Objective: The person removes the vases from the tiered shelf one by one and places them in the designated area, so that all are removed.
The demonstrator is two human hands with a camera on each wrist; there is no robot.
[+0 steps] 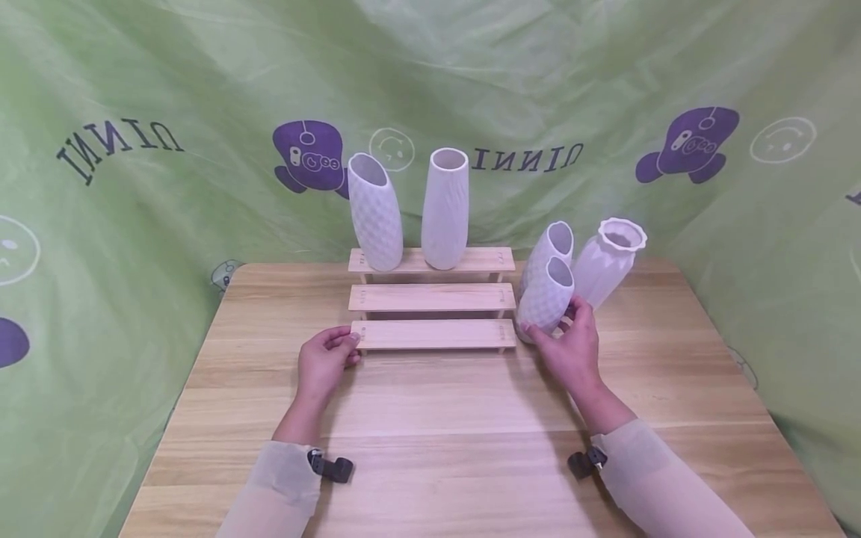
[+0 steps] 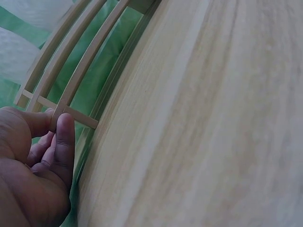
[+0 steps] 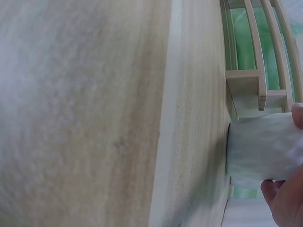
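A three-tier wooden rack [image 1: 430, 335] stands on the table. My left hand [image 1: 326, 362] pinches the left end of its lowest shelf between thumb and fingers, and the left wrist view shows this hand [image 2: 42, 161] close up. On the right, my right hand [image 1: 572, 347] grips a small white textured vase [image 1: 546, 299] beside the rack's lower end. The right wrist view shows that vase [image 3: 265, 146] near the tabletop; whether its base touches cannot be told. A second textured vase [image 1: 546, 246] is partly hidden behind it, and a white vase with a scalloped rim [image 1: 602, 265] stands to their right.
Two tall white vases stand on the top shelf: one with a slanted mouth [image 1: 377, 217] at left, one with a round mouth [image 1: 446, 213] near the middle. The wooden table [image 1: 437, 448] ends at a green printed curtain [image 1: 525, 75] behind.
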